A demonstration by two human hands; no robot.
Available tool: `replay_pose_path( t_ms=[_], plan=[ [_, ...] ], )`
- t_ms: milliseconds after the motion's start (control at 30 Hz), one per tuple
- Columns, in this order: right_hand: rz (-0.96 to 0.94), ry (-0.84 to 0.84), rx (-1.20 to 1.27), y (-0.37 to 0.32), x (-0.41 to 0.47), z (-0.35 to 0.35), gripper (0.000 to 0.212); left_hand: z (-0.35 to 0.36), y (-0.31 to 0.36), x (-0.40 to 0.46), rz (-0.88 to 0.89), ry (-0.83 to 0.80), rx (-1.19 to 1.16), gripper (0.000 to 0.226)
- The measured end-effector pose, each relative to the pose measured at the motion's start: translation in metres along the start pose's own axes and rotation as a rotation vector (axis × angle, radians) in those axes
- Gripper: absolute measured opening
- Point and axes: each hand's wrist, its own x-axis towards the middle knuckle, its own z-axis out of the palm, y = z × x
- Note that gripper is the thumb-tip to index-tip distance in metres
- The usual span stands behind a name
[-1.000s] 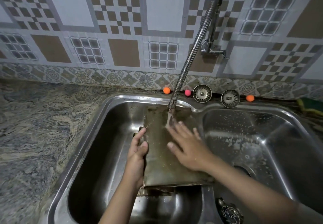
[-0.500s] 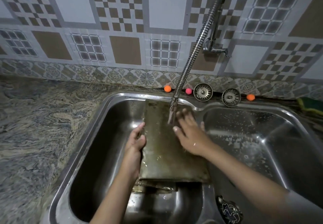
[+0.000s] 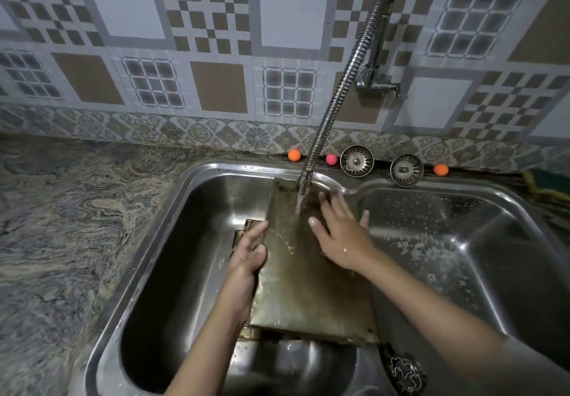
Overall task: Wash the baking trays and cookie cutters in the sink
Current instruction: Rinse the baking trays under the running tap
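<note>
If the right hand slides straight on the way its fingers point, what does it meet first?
Probably the water stream from the faucet nozzle, just beyond the fingertips of the right hand on the baking tray; depth is uncertain.

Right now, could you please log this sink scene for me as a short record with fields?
place: double sink, left basin
tray: baking tray tilted under the tap
water: running onto the tray's top
left hand: left hand grips the tray's left edge
right hand: right hand flat on the tray, fingers spread
below: another tray partly hidden
ledge: two strainers
</note>
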Motion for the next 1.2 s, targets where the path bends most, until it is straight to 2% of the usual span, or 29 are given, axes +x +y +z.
replay_pose_path(
  t_ms=[33, 100, 133, 167, 267, 333, 433, 500, 533, 567, 633, 667, 733, 767, 833, 933, 1000, 1200],
  plan=[
    [0.044, 0.022, -0.011, -0.004, 0.011, -0.004, 0.067, 0.009, -0.003, -0.003, -0.013, -0.037, -0.009, 0.089],
    [-0.021, 0.048, -0.03, -0.021, 0.014, -0.003, 0.063, 0.022, -0.004, -0.003, -0.004, -0.023, -0.045, 0.065],
    [-0.111, 0.049, -0.034, -0.032, 0.005, 0.001, 0.06, 0.024, -0.001, -0.001, 0.024, 0.008, -0.048, 0.05],
    [-0.218, 0.039, -0.042, -0.042, -0.008, 0.006, 0.058, 0.021, 0.004, 0.002, 0.042, 0.041, -0.037, 0.044],
    [-0.464, -0.005, -0.035, -0.042, -0.047, 0.021, 0.06, -0.003, 0.013, 0.015, 0.049, 0.083, -0.115, 0.043],
    [-0.416, -0.007, -0.004, -0.019, -0.043, 0.021, 0.063, -0.017, 0.017, 0.015, 0.04, 0.075, -0.146, 0.046],
    [-0.083, 0.013, 0.072, 0.007, -0.011, 0.008, 0.068, -0.011, 0.011, 0.005, 0.055, 0.048, -0.052, 0.042],
    [0.046, 0.055, 0.053, 0.004, 0.009, 0.003, 0.067, 0.008, 0.004, -0.001, 0.028, -0.043, -0.044, 0.066],
    [0.026, 0.072, 0.03, -0.005, 0.013, 0.004, 0.066, 0.017, 0.001, -0.003, 0.015, -0.064, -0.03, 0.079],
    [-0.038, 0.079, 0.02, -0.015, 0.011, 0.006, 0.064, 0.023, -0.001, -0.003, 0.011, -0.062, -0.033, 0.077],
    [-0.227, 0.064, 0.01, -0.032, -0.007, 0.017, 0.062, 0.024, 0.0, 0.001, 0.035, -0.005, -0.052, 0.044],
    [-0.318, 0.051, 0.003, -0.035, -0.021, 0.022, 0.061, 0.022, 0.002, 0.002, 0.032, 0.034, -0.064, 0.037],
    [-0.408, 0.024, -0.001, -0.026, -0.044, 0.028, 0.061, 0.01, 0.004, 0.004, -0.003, 0.075, -0.116, 0.041],
    [-0.39, 0.025, 0.018, -0.013, -0.05, 0.03, 0.062, 0.004, 0.005, 0.004, -0.024, 0.091, -0.135, 0.043],
    [-0.257, 0.061, 0.176, 0.009, -0.058, 0.031, 0.058, -0.007, 0.008, 0.003, -0.049, 0.159, -0.156, 0.045],
    [0.036, 0.131, 0.788, 0.016, -0.063, 0.021, 0.048, -0.007, 0.006, 0.004, -0.047, 0.216, -0.134, 0.043],
    [0.117, 0.177, 1.12, 0.01, -0.066, 0.013, 0.044, -0.001, 0.002, 0.006, -0.037, 0.214, -0.096, 0.041],
    [0.241, 0.29, 1.505, 0.016, -0.076, -0.033, 0.04, 0.02, -0.013, 0.02, -0.119, 0.163, 0.005, 0.031]
  ],
)
